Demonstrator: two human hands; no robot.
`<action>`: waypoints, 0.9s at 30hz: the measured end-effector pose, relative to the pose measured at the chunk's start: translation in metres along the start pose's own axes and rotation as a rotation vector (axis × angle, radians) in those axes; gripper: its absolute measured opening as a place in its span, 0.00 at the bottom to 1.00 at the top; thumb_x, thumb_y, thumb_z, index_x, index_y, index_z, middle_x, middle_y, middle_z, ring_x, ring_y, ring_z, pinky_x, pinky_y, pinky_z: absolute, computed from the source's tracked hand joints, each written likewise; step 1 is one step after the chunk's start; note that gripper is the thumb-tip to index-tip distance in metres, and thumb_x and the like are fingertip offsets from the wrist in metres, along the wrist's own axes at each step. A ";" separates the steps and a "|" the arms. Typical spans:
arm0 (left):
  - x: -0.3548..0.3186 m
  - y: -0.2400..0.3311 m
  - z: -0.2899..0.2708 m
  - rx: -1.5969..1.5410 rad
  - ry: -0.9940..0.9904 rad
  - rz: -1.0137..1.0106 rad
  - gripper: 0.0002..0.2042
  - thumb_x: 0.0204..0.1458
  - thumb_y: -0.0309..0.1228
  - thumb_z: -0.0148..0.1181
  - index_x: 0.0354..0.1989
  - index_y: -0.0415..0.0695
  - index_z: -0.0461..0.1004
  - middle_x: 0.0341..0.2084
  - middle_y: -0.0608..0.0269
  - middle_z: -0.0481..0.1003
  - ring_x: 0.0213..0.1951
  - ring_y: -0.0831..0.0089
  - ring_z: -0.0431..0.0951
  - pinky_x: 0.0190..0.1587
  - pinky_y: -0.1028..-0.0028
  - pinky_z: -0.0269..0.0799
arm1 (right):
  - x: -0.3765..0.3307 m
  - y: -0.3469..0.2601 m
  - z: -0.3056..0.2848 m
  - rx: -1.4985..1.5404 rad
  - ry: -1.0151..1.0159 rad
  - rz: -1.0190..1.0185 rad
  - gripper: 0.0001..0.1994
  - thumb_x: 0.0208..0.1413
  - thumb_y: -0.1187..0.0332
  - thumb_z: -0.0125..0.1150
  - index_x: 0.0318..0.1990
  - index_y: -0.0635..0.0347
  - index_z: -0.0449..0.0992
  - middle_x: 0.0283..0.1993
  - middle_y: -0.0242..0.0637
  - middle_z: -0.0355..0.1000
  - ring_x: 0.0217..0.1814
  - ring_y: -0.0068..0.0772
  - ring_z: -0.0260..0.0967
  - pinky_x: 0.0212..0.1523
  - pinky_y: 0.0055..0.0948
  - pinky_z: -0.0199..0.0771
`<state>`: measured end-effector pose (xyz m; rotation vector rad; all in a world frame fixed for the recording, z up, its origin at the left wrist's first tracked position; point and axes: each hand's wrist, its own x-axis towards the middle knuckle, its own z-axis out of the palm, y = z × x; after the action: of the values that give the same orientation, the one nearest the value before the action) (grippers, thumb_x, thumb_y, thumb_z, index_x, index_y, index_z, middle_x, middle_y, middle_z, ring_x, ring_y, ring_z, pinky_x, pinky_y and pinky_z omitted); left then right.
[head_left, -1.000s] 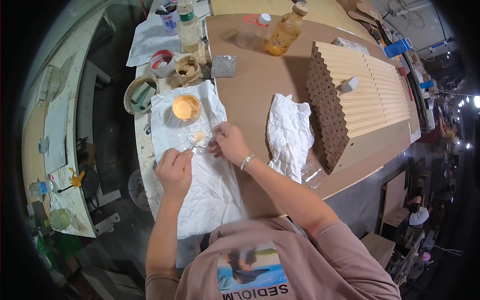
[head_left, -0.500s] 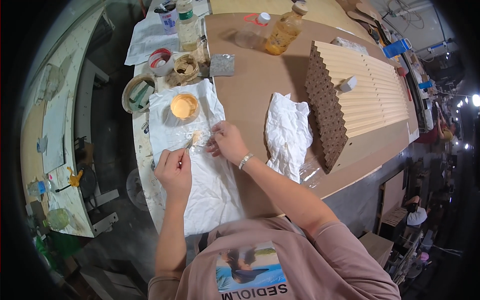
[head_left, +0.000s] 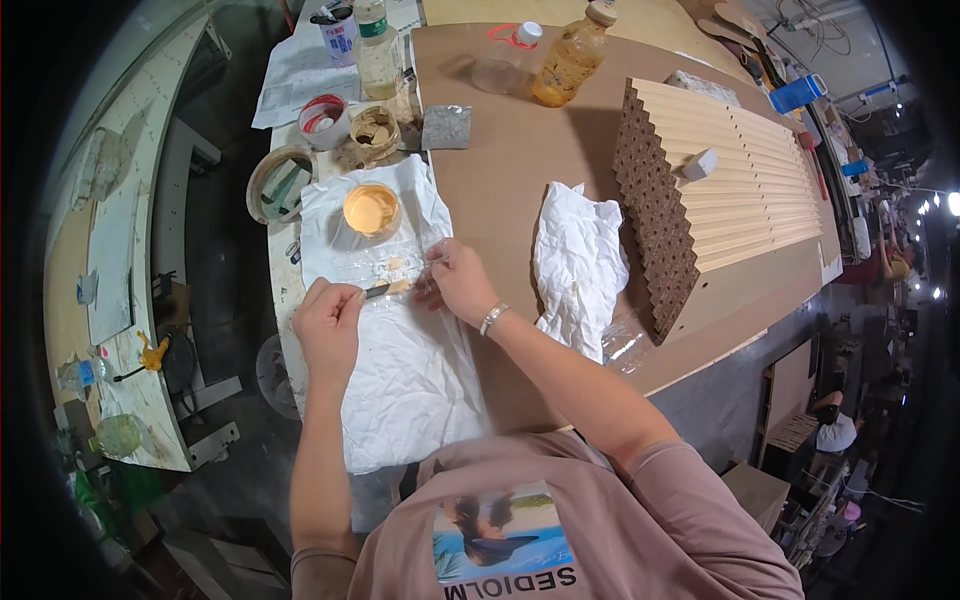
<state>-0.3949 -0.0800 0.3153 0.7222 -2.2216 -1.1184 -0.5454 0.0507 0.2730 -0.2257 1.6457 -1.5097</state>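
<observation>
My left hand (head_left: pixel 328 325) is closed around a small thin tool with a dark, flat blade (head_left: pixel 377 291), perhaps a small putty knife. The blade points right, with beige paste (head_left: pixel 399 286) at its tip. My right hand (head_left: pixel 462 285) pinches the edge of a clear plastic film (head_left: pixel 345 268); its lower fingers are partly hidden. Smears of beige paste lie on the film, which rests on a white cloth (head_left: pixel 410 400). Just beyond the hands, a small round tub (head_left: pixel 370 211) of orange-yellow material stands on the same cloth.
To the right lie a crumpled white cloth (head_left: pixel 578 262) and a large ridged wooden piece (head_left: pixel 735 180) with a white block (head_left: pixel 700 164) on top. Bottles (head_left: pixel 575 55), tape rolls (head_left: pixel 324 122) and a grey square sheet (head_left: pixel 446 127) occupy the far side.
My left hand has shifted left and slightly up, and the tool's blade now lies flatter, pointing right with paste at its tip. My right hand stays nearly in place.
</observation>
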 end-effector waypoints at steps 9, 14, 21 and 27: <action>0.007 0.002 0.006 -0.017 -0.019 0.003 0.04 0.44 0.14 0.63 0.25 0.34 0.75 0.19 0.64 0.67 0.19 0.79 0.65 0.23 0.78 0.59 | 0.002 0.000 -0.001 -0.025 0.014 -0.012 0.08 0.59 0.80 0.40 0.43 0.73 0.66 0.29 0.45 0.73 0.25 0.33 0.77 0.19 0.30 0.78; 0.009 -0.007 0.002 0.027 0.043 -0.009 0.04 0.44 0.14 0.63 0.25 0.34 0.76 0.19 0.64 0.67 0.19 0.80 0.65 0.23 0.79 0.59 | 0.001 0.001 -0.001 -0.005 0.009 -0.001 0.08 0.59 0.80 0.40 0.43 0.73 0.66 0.29 0.45 0.73 0.25 0.32 0.77 0.19 0.30 0.78; 0.011 -0.007 0.006 -0.013 -0.009 -0.050 0.03 0.45 0.14 0.64 0.25 0.34 0.76 0.19 0.66 0.67 0.20 0.83 0.65 0.23 0.80 0.59 | 0.002 0.002 -0.001 -0.012 0.006 -0.006 0.08 0.60 0.80 0.40 0.43 0.73 0.66 0.29 0.45 0.73 0.25 0.32 0.77 0.19 0.30 0.78; 0.009 -0.006 0.015 -0.126 0.024 -0.083 0.03 0.47 0.16 0.64 0.26 0.34 0.76 0.20 0.67 0.68 0.21 0.83 0.65 0.24 0.81 0.60 | 0.002 0.001 0.000 -0.016 0.010 -0.013 0.08 0.60 0.80 0.40 0.43 0.72 0.66 0.29 0.45 0.74 0.25 0.32 0.77 0.19 0.29 0.78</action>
<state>-0.4104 -0.0810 0.3046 0.7755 -2.0969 -1.2708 -0.5462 0.0499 0.2710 -0.2384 1.6677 -1.5094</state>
